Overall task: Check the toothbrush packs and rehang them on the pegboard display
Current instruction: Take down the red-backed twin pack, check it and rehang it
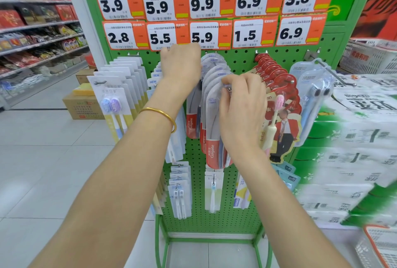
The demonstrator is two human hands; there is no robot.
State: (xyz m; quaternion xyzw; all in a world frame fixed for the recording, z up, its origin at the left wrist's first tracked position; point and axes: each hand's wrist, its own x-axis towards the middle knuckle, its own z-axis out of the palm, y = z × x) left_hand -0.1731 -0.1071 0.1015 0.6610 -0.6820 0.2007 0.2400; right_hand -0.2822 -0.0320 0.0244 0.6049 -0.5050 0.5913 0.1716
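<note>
Left hand: the left hand point(180, 63), with a gold bangle point(163, 115) on its wrist, is raised to the top of the pegboard point(236, 61), just under the price tags point(206, 34). Its back faces the camera and its fingers are hidden, so I cannot tell what it holds, if anything.
Right hand: the right hand point(240, 104) is curled, its fingertips pinching the top edge of the front pack at the near end of the middle row.
Task's thing: the toothbrush packs point(211, 130) hang in a fanned bunch at the middle of the board, between the two hands. Their peg is hidden.
Progress: I judge the work partway. Every row in view hangs on the board. The front middle pack is in hand, going on or off its peg, I cannot tell which. The red packs point(277, 87) to the right hang tilted and probably want straightening.
Far left: white-card packs point(120, 87) hang in a neat row.
Below: small packs point(180, 190) fill the lower pegs.
Right: blue packs point(311, 95) sit on a long hook with its tip bare.
Containers, left: cardboard boxes point(83, 106) on the floor are shut, contents unseen.
Containers, right: a white basket point(369, 57) stands far behind stacked cases point(354, 138). I cannot tell what is in it.
</note>
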